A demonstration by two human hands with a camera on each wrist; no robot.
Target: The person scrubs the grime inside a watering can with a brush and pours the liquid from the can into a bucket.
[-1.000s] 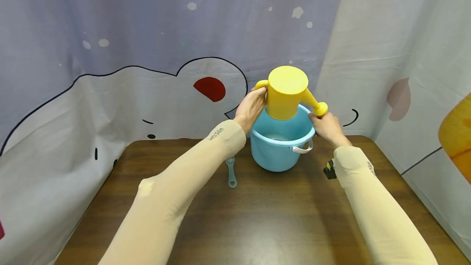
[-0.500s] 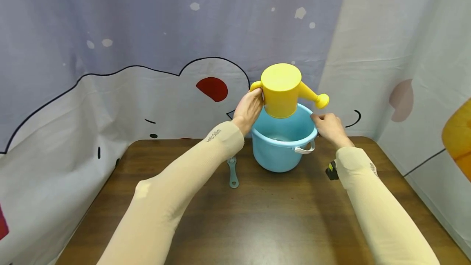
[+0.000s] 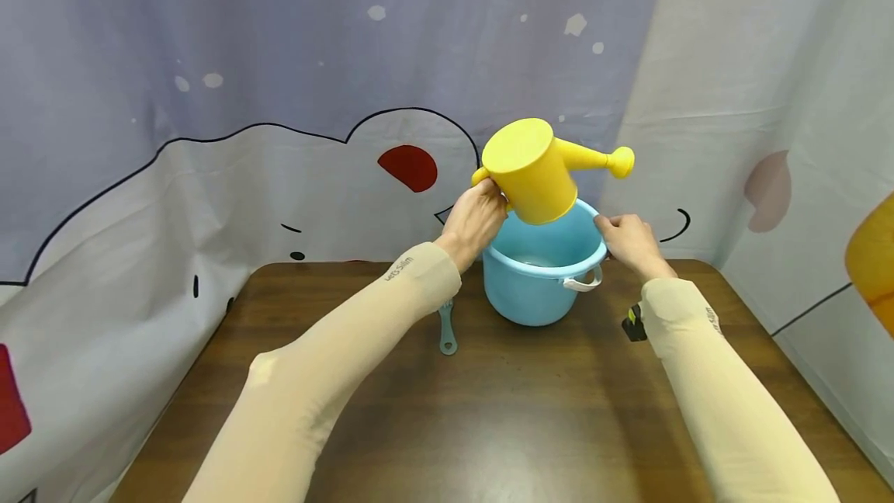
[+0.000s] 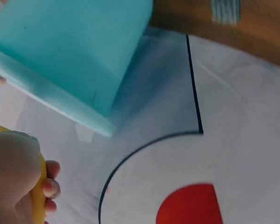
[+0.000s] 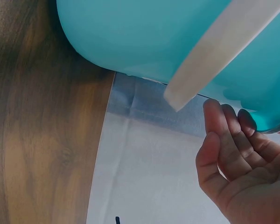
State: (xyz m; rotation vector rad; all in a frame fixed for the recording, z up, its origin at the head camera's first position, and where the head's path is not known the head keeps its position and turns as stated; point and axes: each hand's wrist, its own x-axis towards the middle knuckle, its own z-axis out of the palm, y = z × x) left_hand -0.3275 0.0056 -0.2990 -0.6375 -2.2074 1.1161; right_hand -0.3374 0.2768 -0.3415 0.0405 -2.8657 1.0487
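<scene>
My left hand [image 3: 476, 220] grips the handle of a yellow watering can [image 3: 536, 181] above a light blue bucket [image 3: 527, 297]. The can is tilted, its flat round end facing up and left, its spout [image 3: 594, 157] pointing right. In the left wrist view, curled fingertips [image 4: 51, 186] wrap a yellow handle. My right hand [image 3: 628, 243] holds the bucket's right rim. From the right wrist, its fingers [image 5: 224, 135] show bent at the rim, beside the bucket's white handle [image 5: 224, 51]. The bucket stands upright on the table; most of its inside is visible, and no water can be made out.
A grey-green fork [image 3: 448, 332] lies on the brown wooden table [image 3: 503, 410], left of the bucket, its tines partly behind my left sleeve [image 3: 349, 363]. A printed curtain [image 3: 314, 45] hangs behind the table and along both sides. A small black device [image 3: 634, 323] sits at my right wrist.
The watering can has turned in my left hand's grip and shifted slightly left; its spout has swung from downward to nearly level, away from my right hand. The right hand stays on the rim.
</scene>
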